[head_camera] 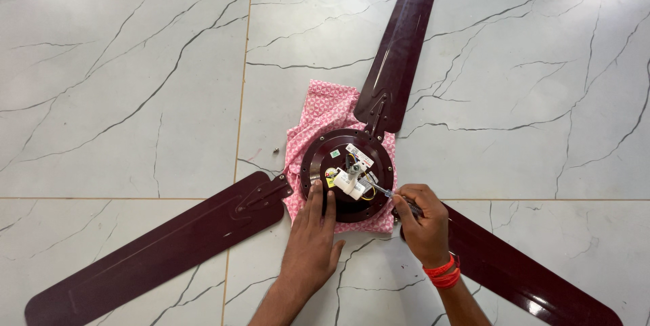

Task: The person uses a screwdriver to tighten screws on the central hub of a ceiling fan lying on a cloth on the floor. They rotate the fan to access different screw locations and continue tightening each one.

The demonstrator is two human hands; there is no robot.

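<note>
Because the fan lies on the floor with its motor facing up, we reach down to it from above, and nearest to us our two forearms come in from the bottom edge. Our left hand [313, 234] lies flat, fingers spread and uncurled, pressing on the near rim of the round dark maroon metal motor housing [347, 176]; it grips nothing, and we judge it is there to keep the housing from turning or sliding. Our right hand [423, 221], with red thread bands at the wrist [443, 273], is closed around a slim metal-shafted screwdriver [383, 192], whose tip points in toward the housing's centre. The handle is hidden inside the grip, so we cannot tell its colour.

At the centre sits a white plastic block on the shaft [349, 180], with yellow and dark wires around it and small white labels on the housing's face. Under the housing a pink patterned cloth [318, 119] is spread, likely as padding so the finish does not scrape against the white marble-look floor tiles [135, 62].

Three long dark maroon blades radiate from the housing: one [156, 255] toward the lower left, one [521, 272] passing under our right hand toward the lower right, and the farthest [399, 48] running up and away. A small loose screw [275, 151] rests on the tile just left of the cloth.
</note>
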